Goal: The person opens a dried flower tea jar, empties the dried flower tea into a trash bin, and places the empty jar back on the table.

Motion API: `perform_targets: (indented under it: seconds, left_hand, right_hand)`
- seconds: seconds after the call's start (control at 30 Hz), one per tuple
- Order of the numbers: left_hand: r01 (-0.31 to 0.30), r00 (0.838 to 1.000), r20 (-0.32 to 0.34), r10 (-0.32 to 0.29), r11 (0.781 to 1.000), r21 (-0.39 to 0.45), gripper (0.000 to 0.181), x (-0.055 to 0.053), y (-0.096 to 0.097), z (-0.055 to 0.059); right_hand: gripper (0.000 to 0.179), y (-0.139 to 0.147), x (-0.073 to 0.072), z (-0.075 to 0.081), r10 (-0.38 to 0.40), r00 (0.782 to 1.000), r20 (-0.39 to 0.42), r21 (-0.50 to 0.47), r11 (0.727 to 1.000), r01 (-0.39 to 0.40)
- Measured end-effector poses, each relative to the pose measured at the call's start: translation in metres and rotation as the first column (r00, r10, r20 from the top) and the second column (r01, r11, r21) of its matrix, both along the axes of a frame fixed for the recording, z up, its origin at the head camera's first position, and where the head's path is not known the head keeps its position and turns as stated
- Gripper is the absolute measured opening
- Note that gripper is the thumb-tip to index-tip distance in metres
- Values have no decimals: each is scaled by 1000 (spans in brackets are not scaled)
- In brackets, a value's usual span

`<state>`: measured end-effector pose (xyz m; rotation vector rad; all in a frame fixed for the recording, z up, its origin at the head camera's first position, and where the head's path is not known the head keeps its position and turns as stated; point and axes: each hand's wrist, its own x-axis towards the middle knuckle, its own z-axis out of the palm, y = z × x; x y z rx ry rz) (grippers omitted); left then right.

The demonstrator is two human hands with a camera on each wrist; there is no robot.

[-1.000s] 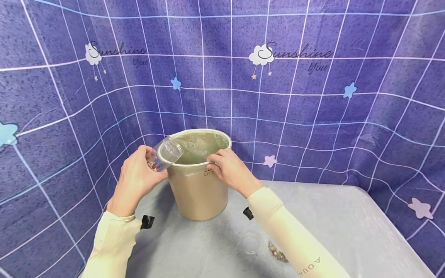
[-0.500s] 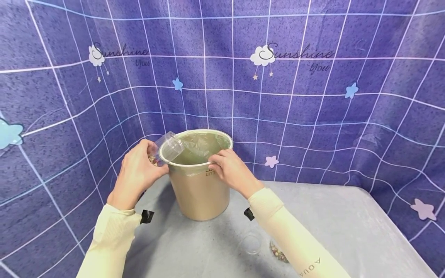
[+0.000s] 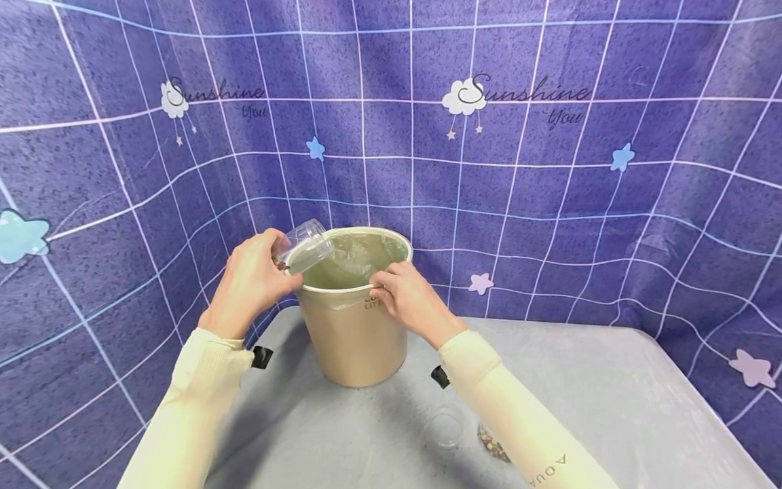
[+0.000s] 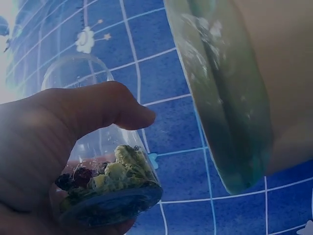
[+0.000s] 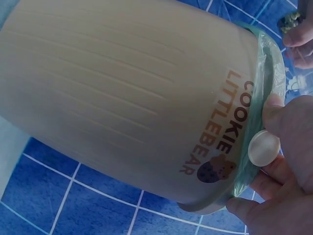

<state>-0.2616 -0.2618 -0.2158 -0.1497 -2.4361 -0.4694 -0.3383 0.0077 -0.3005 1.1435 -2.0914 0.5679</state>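
Observation:
My left hand (image 3: 249, 280) holds a clear plastic jar (image 3: 310, 243) by its lower part, tilted with its mouth over the left rim of a beige trash bin (image 3: 357, 346). Dried flowers and herbs (image 4: 120, 171) lie in the bottom of the jar in the left wrist view. A thin greenish bag (image 3: 354, 258) lines the bin and folds over its edge. On the front right of that rim, my right hand (image 3: 408, 299) grips the edge, thumb outside. A round pale disc (image 5: 264, 148) sits at the rim beside those fingers in the right wrist view.
A clear round lid (image 3: 446, 428) lies on the grey tabletop (image 3: 574, 380). Next to it, partly behind the right sleeve (image 3: 507, 401), is a patch of dried mix (image 3: 491, 443); its container is unclear. A purple checked curtain (image 3: 519, 204) stands close behind the bin.
My left hand has moved up and to the right, bringing the jar further over the bin's opening. The right hand has stayed on the rim.

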Motion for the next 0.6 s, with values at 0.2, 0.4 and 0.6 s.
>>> perform_targets:
  seconds: [0.2, 0.4, 0.6]
  left_hand:
    - [28, 1000, 11, -27, 999, -42, 42, -12, -4, 5]
    - [49, 999, 19, -47, 995, -83, 43, -21, -6, 13]
    - [48, 999, 26, -45, 992, -119, 48, -27, -8, 21]
  right_hand:
    - [11, -1, -1, -1, 4, 1000, -9, -11, 1000, -4]
    - [10, 0, 0, -1, 0, 1000, 10, -13, 1000, 1]
    - [10, -1, -1, -2, 1, 1000, 8, -19, 1000, -1]
